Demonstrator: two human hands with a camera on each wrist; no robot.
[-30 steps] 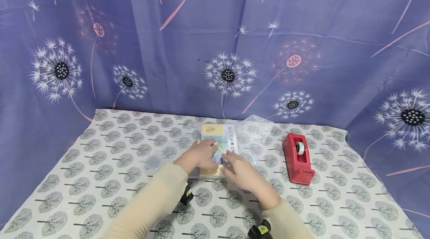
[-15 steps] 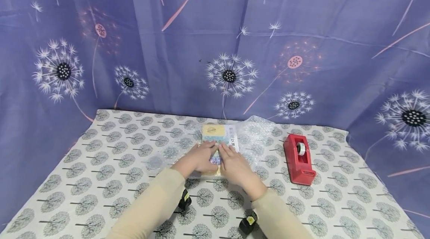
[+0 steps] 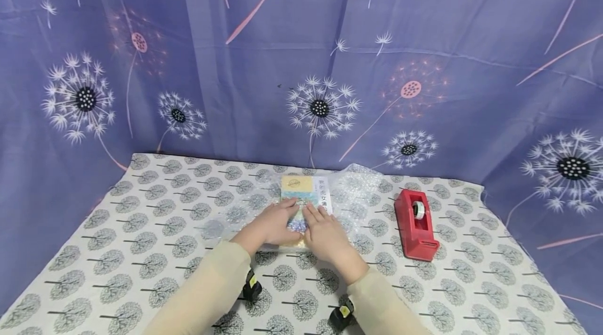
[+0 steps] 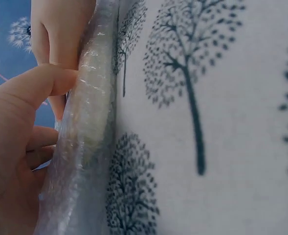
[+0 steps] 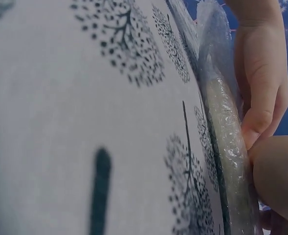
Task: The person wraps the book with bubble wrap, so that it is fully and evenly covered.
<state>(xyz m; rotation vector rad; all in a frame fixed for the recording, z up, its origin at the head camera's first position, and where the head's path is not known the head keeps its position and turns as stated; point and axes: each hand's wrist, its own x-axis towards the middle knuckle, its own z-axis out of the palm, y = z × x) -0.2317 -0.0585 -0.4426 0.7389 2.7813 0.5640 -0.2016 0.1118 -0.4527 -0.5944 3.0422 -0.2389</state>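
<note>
Head view: across the surface, bubble wrap lies spread left and right of the book, which sits centrally toward the far edge. The right hand has shifted farther onto the cover, beside the left hand; both, in judgement, now press the wrap flat. Fingers extended, gripping nothing. Condition: clear wrap over the near edge; yellow far panel; dark characters on white, right.

the head view looks forward and down across the desk; both wrist views, turned sideways, sit low and close, sharing the wrap.
</note>
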